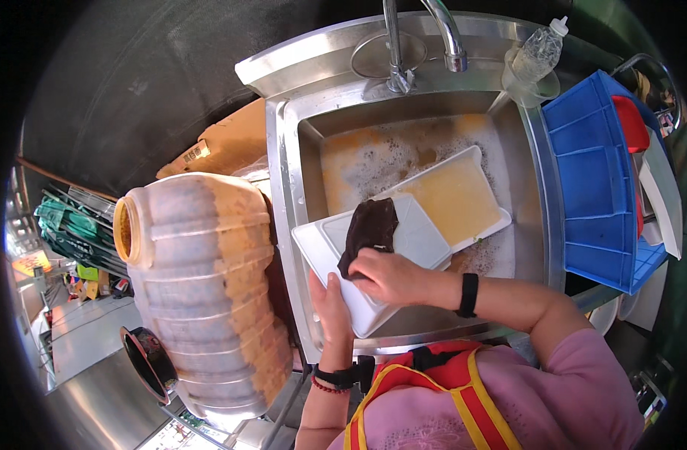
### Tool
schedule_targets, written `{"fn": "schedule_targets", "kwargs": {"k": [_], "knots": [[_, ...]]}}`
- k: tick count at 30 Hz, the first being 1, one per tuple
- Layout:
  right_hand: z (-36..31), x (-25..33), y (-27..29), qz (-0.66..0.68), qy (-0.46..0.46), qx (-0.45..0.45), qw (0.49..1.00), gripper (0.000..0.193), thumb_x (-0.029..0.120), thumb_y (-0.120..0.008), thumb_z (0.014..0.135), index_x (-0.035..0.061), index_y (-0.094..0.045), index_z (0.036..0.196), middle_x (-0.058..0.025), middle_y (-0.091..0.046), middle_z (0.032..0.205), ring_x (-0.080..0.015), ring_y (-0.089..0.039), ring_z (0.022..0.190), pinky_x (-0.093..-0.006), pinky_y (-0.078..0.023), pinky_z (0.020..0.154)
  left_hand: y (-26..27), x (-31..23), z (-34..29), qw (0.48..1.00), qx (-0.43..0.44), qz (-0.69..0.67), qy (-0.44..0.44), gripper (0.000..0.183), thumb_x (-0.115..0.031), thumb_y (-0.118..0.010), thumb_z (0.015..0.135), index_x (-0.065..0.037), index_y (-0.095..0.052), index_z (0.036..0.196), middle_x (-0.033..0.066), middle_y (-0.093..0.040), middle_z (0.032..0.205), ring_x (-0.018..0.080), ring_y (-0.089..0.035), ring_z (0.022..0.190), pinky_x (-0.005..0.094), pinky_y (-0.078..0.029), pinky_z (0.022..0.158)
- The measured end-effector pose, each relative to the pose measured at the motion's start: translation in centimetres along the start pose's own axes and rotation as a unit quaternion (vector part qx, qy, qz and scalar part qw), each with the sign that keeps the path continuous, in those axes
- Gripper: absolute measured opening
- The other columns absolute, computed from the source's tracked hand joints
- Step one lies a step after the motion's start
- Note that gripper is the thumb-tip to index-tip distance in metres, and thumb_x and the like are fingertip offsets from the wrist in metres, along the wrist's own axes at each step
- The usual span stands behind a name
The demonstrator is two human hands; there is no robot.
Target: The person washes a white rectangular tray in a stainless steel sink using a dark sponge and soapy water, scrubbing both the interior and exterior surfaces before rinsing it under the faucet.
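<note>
My left hand (331,309) grips the near-left edge of a white rectangular plastic tray (417,231), which is tilted over the front of the sink. My right hand (392,277) is closed on a dark brown cloth (372,225) and presses it against the tray's flat face. Beyond it, a second white tray (460,196) lies partly in the cloudy, foamy water, with yellowish liquid in it. The cloth hides part of the held tray, and some of my right fingers are out of sight.
Around the water runs the steel sink's rim (287,195), with a tap (452,52) at the back. A clear bottle (540,51) stands in a plastic cup at the back right. To the right is a blue crate (589,180) holding dishes; to the left, a large stained plastic barrel (201,300).
</note>
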State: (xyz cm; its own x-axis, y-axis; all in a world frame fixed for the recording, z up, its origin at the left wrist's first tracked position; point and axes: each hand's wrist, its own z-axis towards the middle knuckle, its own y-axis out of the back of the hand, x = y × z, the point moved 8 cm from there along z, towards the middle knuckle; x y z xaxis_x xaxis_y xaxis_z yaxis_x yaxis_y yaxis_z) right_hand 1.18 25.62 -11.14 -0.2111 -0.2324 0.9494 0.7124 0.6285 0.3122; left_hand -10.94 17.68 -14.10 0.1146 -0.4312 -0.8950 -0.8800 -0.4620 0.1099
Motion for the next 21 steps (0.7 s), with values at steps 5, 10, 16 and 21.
{"fn": "schedule_targets", "kwargs": {"k": [5,10,16,21], "knots": [[5.3,-2.8,2.2,-0.088,0.017,-0.056,0.994,0.023,0.019,-0.058,0.083,0.0021,-0.052,0.098,-0.0181,-0.053,0.093,-0.0379,-0.057,0.084,-0.0445,-0.047,0.069,-1.5,-0.3,-0.3,0.999,-0.011,0.029,-0.016,0.035,-0.006,-0.042,0.092,0.002,-0.041,0.127,0.0104,-0.054,0.114,0.0169,-0.052,0.098,0.0305,-0.041,0.089],[-1.1,1.1,-0.5,-0.065,-0.001,0.024,0.998,0.022,0.021,-0.059,0.084,0.0042,-0.051,0.096,-0.0157,-0.051,0.09,-0.0368,-0.057,0.078,-0.044,-0.047,0.064,0.3,-0.9,0.9,1.0,-0.01,-0.015,0.022,0.038,-0.006,-0.043,0.092,0.003,-0.039,0.128,0.0108,-0.053,0.113,0.0171,-0.051,0.099,0.0299,-0.041,0.088],[0.8,2.8,-0.3,-0.07,0.051,0.001,0.996,0.014,0.017,-0.057,0.085,0.0044,-0.054,0.089,-0.0134,-0.053,0.086,-0.0344,-0.058,0.075,-0.0419,-0.048,0.064,0.1,-0.3,0.0,0.999,-0.013,0.049,-0.009,0.036,-0.006,-0.042,0.092,0.002,-0.039,0.128,0.0123,-0.052,0.114,0.0179,-0.05,0.101,0.0313,-0.04,0.09],[6.2,-0.9,1.3,-0.101,0.017,-0.04,0.994,0.014,0.016,-0.055,0.086,0.0039,-0.056,0.092,-0.0148,-0.054,0.09,-0.0358,-0.058,0.078,-0.0441,-0.048,0.067,-1.5,0.5,-0.4,0.998,-0.013,0.059,-0.016,0.031,-0.01,-0.043,0.094,0.002,-0.042,0.123,0.0103,-0.055,0.111,0.0157,-0.052,0.097,0.0295,-0.042,0.086]]}}
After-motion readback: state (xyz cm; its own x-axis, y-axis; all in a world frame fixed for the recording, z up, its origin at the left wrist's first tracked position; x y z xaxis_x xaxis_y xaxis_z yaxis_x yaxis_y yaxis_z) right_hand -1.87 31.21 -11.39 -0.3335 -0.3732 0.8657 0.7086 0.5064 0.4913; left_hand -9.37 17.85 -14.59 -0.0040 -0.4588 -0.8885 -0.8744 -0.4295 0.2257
